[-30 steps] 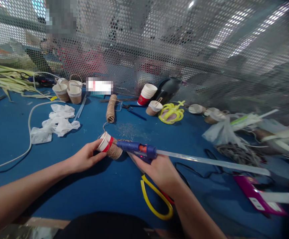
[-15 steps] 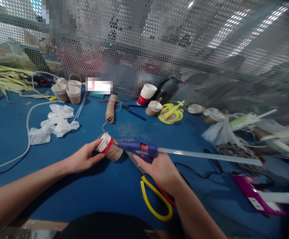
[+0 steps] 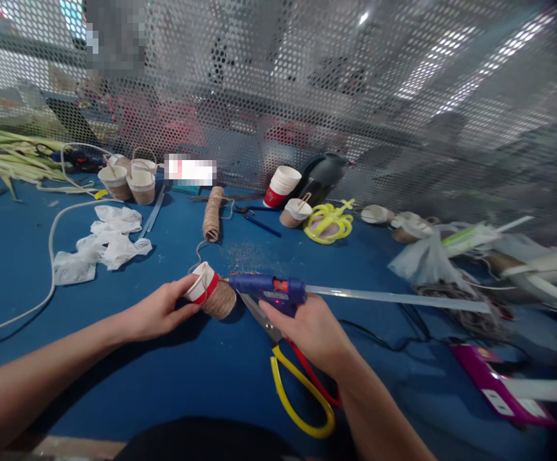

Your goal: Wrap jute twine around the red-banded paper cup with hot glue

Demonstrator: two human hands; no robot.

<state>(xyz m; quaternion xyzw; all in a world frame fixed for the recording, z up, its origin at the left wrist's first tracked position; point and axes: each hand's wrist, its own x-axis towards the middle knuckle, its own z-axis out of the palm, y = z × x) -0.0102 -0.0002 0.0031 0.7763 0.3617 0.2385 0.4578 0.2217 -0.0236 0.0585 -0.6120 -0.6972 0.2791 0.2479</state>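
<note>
My left hand (image 3: 170, 308) pinches the rim of a tilted paper cup (image 3: 219, 301), white and red at the top and wound with twine lower down. A strand of twine runs from the cup back to a twine spool (image 3: 213, 214). In my right hand (image 3: 314, 326) is a blue hot glue gun (image 3: 266, 287), its nozzle at the cup's side by the red band. A long clear glue stick (image 3: 394, 297) sticks out of its rear. Scissors (image 3: 302, 400) with yellow and red handles lie beneath the gun and my right wrist, partly covered.
Twine-covered cups (image 3: 141, 187), white cloth pieces (image 3: 105, 237) and a pale cable (image 3: 52, 256) lie on the left. Behind are pliers (image 3: 259, 219), stacked paper cups (image 3: 282, 186) and a yellow crown-shaped piece (image 3: 329, 222). A purple power strip (image 3: 499, 384) is at right; perforated metal (image 3: 259, 77) stands behind.
The glue gun and cup stay together with almost no shift between them. My right hand sits slightly differently, and more of the scissors' blades and red handle shows.
</note>
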